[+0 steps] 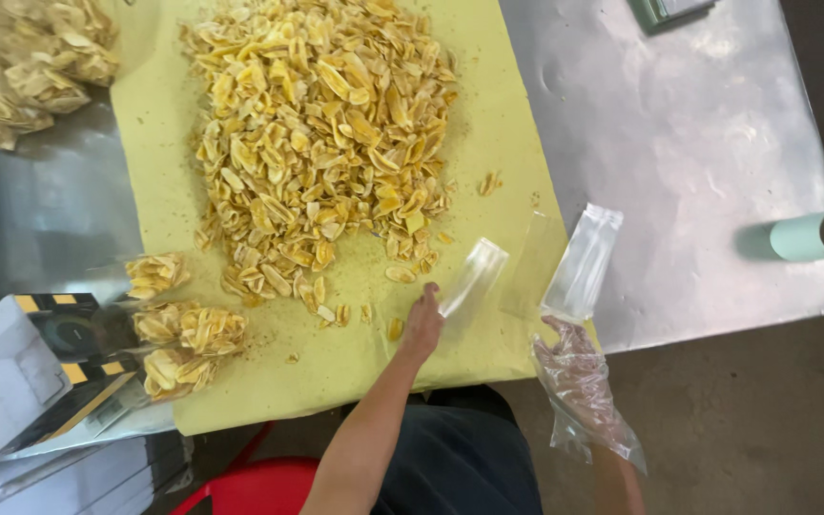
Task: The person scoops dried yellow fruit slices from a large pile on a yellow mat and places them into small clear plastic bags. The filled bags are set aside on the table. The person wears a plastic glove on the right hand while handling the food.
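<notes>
A big heap of yellow banana chips [321, 143] lies on a sheet of yellow paper [517, 143]. My left hand [422, 324], bare, grips a clear plastic cup [474, 275] lying on its side at the near right edge of the heap. My right hand [574, 367] wears a loose clear plastic glove. It holds up an empty clear plastic bag [584, 262] by its lower end, just right of the cup. Cup and bag are apart.
The paper covers a shiny metal table [698, 143]. Small filled bags of chips [183, 329] lie at the paper's near left. A large bag of chips [21, 57] sits far left, boxes [30, 362] near left, a pale green tube [817, 236] at right, a red stool [259, 486] below.
</notes>
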